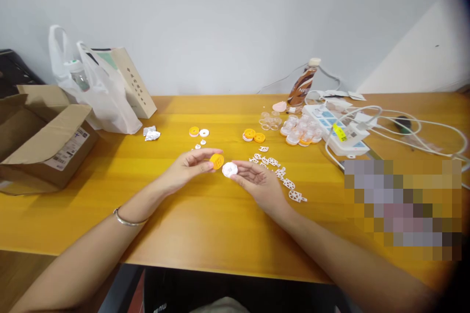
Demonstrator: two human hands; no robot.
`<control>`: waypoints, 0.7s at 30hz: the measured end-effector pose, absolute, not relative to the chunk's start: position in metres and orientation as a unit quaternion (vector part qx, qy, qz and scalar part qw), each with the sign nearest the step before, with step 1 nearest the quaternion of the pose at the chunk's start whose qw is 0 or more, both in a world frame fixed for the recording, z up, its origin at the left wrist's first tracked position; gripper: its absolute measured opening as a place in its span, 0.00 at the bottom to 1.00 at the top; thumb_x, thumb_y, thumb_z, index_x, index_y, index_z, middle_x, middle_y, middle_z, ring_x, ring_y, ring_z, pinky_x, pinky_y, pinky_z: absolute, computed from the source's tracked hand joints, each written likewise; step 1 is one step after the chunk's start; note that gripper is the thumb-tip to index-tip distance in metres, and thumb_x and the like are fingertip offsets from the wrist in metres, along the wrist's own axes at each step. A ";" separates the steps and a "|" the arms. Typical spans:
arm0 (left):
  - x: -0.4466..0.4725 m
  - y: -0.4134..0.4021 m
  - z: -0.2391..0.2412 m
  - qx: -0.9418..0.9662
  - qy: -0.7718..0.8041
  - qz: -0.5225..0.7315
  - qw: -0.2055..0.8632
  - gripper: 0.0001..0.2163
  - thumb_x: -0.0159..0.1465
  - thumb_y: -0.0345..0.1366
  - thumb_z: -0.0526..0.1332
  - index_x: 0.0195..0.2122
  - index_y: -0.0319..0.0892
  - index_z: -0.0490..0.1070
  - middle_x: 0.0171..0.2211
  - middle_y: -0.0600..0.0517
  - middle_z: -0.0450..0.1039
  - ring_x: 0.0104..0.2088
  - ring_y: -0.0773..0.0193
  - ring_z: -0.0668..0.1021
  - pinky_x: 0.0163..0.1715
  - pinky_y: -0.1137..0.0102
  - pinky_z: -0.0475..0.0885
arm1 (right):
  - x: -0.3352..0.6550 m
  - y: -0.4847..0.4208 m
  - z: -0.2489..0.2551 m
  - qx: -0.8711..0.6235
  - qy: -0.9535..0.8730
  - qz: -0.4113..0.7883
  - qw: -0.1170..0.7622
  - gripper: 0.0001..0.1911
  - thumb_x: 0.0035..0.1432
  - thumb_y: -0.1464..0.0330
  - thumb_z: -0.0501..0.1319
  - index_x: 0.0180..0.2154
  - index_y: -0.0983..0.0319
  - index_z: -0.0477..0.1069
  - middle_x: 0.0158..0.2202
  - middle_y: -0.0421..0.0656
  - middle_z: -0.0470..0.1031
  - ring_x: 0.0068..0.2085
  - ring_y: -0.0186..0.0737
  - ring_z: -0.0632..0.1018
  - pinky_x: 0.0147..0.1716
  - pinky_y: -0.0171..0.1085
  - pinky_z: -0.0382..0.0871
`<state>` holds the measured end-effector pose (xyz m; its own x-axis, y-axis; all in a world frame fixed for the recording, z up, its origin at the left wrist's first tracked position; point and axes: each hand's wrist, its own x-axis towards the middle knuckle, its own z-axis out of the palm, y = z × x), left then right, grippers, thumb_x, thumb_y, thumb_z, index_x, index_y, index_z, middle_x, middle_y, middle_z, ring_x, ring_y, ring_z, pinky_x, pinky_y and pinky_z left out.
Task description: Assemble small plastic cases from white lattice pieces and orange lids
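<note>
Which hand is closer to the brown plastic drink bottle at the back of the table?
Right. The right hand lies below-left of the brown plastic drink bottle; the left hand sits farther left.

We see the scene under bright, even, diffuse light, apparently from overhead, which lays a pale sheen across the yellow table [227, 234] and casts only soft, short shadows beneath the forearms and beside the cardboard box [44, 146]. We note wide-angle distortion that bows the table's far edge and stretches the arms toward the lower corners, with a dark vignette closing the right-hand corners. We find the centre reasonably sharp, the small print on the bottle [301, 85] unreadable, and a pixelated mosaic block [402, 208] masking part of the right side.
</note>
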<state>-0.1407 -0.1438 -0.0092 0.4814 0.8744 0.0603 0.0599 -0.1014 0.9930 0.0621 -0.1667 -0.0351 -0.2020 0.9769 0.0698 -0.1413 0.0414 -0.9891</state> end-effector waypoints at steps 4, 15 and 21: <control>-0.139 -0.147 -0.005 0.666 0.375 0.358 0.537 0.13 0.60 0.35 0.58 0.47 0.42 0.69 0.39 0.49 0.72 0.35 0.68 0.73 0.37 0.70 0.70 | 0.061 -0.169 -0.036 -0.403 -0.535 0.554 0.494 0.15 0.44 0.67 0.66 0.38 0.60 0.72 0.35 0.42 0.77 0.38 0.37 0.78 0.45 0.42 0.72; -0.131 -0.152 -0.009 0.689 0.393 0.358 0.492 0.14 0.58 0.35 0.60 0.45 0.39 0.70 0.36 0.49 0.73 0.30 0.70 0.74 0.34 0.72 0.72 | 0.061 -0.172 -0.040 -0.379 -0.599 0.501 0.497 0.15 0.46 0.67 0.64 0.39 0.59 0.72 0.36 0.41 0.77 0.36 0.36 0.78 0.42 0.39 0.74; -0.127 -0.160 -0.012 0.793 0.363 0.354 0.338 0.15 0.57 0.36 0.61 0.47 0.41 0.69 0.40 0.46 0.71 0.34 0.67 0.74 0.37 0.68 0.72 | 0.063 -0.174 -0.044 -0.354 -0.635 0.470 0.501 0.14 0.49 0.67 0.62 0.41 0.58 0.72 0.36 0.41 0.77 0.36 0.35 0.78 0.41 0.40 0.74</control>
